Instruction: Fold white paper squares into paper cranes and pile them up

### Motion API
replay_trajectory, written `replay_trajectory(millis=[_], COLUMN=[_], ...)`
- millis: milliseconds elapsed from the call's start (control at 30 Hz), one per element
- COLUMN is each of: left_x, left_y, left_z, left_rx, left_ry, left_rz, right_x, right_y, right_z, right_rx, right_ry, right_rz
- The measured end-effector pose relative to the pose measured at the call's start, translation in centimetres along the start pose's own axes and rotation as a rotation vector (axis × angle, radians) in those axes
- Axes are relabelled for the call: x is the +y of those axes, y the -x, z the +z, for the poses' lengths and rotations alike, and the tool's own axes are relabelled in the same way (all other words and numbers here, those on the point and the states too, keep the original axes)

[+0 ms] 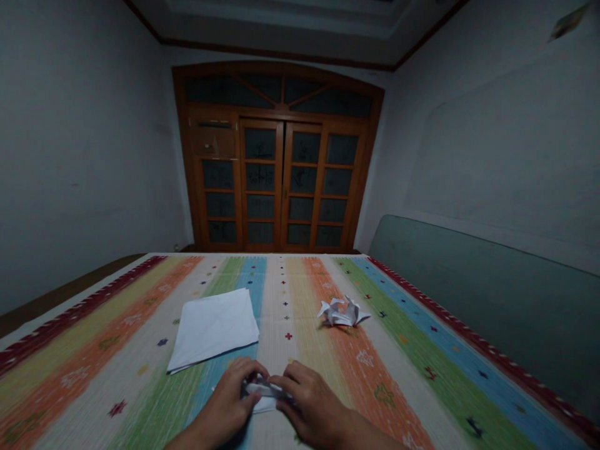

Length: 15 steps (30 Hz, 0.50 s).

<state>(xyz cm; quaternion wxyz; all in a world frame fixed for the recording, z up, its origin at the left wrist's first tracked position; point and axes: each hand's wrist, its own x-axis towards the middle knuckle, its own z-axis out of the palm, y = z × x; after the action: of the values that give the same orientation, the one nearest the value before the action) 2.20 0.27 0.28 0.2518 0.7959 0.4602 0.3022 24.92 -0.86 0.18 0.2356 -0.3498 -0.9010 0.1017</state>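
Note:
Low in the middle of the head view, a small folded piece of white paper (266, 405) lies between my hands, just above the striped cloth. My left hand (230, 395) pinches its left side, thumb in front and fingers curled behind. On the other side, my right hand (307, 400) grips the paper with thumb and bent fingers. The fingers partly cover it, so its full folded shape is hidden. Beyond my left hand rests a stack of white paper sheets (216, 326). Folded paper figures (343, 312) sit together farther off to the right.
A tablecloth (154, 394) with coloured stripes covers the table. Along the right side stands a pale green panel (469, 294) against the wall. Wooden doors with glass panes (281, 181) close off the far end of the room.

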Motion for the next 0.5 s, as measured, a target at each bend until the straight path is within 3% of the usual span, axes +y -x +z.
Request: replay_trajectory(millis=[233,500], left_x=[0.7,0.7], left_y=[1.2,1.8], left_z=[0.4,-0.1], left_rx=[0.121,0.127], left_ry=[-0.183,-0.386], left_rz=[0.185,0.440], right_x=[0.7,0.8], right_y=[0.1,0.2], right_z=[0.7,0.8], right_rx=[0.057,0.073], right_ry=[-0.023,0.039], right_rz=[-0.003,-0.065])
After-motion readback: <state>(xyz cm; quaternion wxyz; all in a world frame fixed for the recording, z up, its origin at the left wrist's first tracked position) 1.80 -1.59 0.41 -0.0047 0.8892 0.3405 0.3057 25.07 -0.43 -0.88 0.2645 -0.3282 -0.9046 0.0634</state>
